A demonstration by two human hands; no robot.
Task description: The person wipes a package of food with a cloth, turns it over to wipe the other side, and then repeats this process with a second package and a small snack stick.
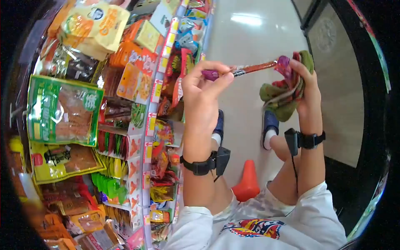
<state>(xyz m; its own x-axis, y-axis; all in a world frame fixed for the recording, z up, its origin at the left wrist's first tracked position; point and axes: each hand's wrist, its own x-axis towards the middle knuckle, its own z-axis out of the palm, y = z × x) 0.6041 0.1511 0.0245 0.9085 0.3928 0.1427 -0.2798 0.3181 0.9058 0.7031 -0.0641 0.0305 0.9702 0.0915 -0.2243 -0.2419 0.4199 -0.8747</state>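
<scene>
A long, thin snack stick [256,68] with purple ends and a reddish-brown middle is stretched between my two hands. My left hand [206,87] pinches its left end between thumb and fingers. At the other end, my right hand [307,83] grips the stick near its purple tip, together with a crumpled green and red cloth [285,100] that hangs below and behind the fingers. Both wrists carry black straps with small black boxes.
Shelves of packaged snacks [64,110] fill the left side, with price labels along the shelf edge [152,112]. An orange cone [246,183] stands on the pale floor [246,137] between my legs. A dark-framed panel [337,83] is at the right.
</scene>
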